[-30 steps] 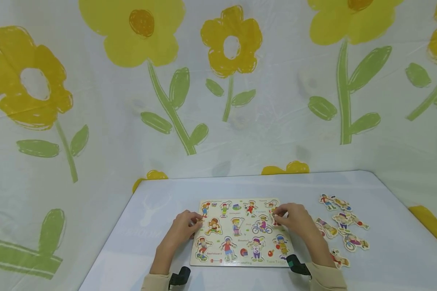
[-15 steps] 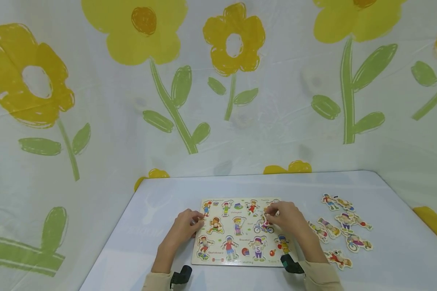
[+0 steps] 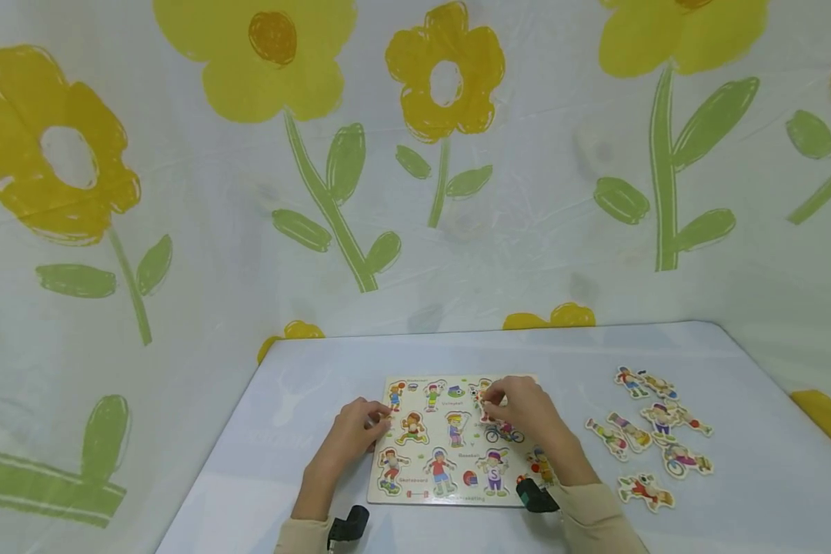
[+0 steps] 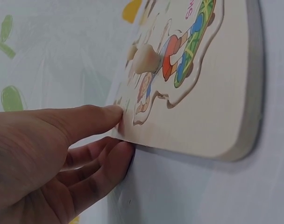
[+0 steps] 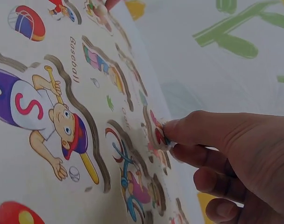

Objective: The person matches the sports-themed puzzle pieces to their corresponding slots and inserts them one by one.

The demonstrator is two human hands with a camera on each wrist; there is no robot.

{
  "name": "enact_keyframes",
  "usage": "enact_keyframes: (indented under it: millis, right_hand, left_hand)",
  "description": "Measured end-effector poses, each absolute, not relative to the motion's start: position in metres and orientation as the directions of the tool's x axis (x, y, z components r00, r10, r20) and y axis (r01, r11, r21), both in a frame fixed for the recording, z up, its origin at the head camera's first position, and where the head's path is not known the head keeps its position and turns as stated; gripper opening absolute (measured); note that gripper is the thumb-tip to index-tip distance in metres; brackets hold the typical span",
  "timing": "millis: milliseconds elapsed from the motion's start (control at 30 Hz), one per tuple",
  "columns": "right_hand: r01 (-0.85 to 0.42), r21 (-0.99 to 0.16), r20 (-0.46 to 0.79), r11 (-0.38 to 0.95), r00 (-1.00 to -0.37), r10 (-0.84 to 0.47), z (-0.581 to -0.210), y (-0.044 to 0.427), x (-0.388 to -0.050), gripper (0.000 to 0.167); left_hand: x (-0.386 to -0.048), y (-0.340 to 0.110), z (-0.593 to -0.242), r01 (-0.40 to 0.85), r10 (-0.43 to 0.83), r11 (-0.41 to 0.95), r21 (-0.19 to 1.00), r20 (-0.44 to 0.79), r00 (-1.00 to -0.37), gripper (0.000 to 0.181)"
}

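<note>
A pale wooden puzzle board [image 3: 418,455] printed with sports figures lies on the table. My left hand [image 3: 352,432] grips its left edge; in the left wrist view the thumb [image 4: 102,117] lies at the top edge, with curled fingers below. Beside that thumb are a skateboarder figure [image 4: 172,56] and a round wooden knob [image 4: 146,59]. Over the upper right of the board, my right hand [image 3: 526,412] pinches a small coloured puzzle piece [image 5: 159,134] between thumb and forefinger. Its picture is mostly hidden. Below it are a cyclist figure [image 3: 504,434] and a batter figure [image 5: 62,116].
Several loose figure pieces lie right of the board, among them a footballer piece [image 3: 646,492], a cyclist piece [image 3: 687,462] and an upper piece [image 3: 630,382]. The white table [image 3: 305,377] meets a flower-printed curtain [image 3: 540,254] behind. Black wrist cameras [image 3: 349,527] sit on both wrists.
My right hand has moved left across the board with the pinched piece, from the upper right corner towards the footballer figure. The left hand keeps its grip on the edge.
</note>
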State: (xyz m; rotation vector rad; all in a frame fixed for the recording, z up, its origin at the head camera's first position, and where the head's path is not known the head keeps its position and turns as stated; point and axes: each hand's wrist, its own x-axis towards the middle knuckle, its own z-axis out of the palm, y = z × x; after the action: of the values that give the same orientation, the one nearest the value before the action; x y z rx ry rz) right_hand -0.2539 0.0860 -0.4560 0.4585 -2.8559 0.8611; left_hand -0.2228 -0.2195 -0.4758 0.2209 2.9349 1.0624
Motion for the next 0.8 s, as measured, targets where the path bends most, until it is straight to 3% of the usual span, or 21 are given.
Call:
enact_keyframes:
  millis: [800]
  right_hand:
    - [-0.449,-0.426,0.235,0.786,-0.893,-0.383,-0.454,0.013,-0.263,0.005]
  left_hand:
    - [-0.223,-0.219,-0.477,0.138,0.127,0.776,0.615,0.063,-0.99,0.025]
